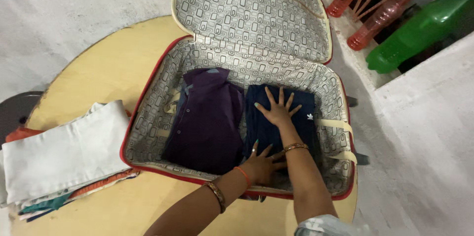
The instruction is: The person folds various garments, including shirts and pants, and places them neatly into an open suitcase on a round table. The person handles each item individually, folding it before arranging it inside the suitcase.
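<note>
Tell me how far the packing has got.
Done: a folded purple shirt lies in the open suitcase. In hand: both hands, left and right, press flat on a folded navy garment beside it. Left: a stack of folded clothes waits outside.

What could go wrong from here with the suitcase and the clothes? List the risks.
1. The open suitcase overhangs the near edge of the round table; both hands press the navy garment on that side, so it might tip or slide.
2. The left hand and right hand press flat, so the fold could shift against the purple shirt.
3. The pile of folded clothes juts past the table's left rim and could slip off.
</note>
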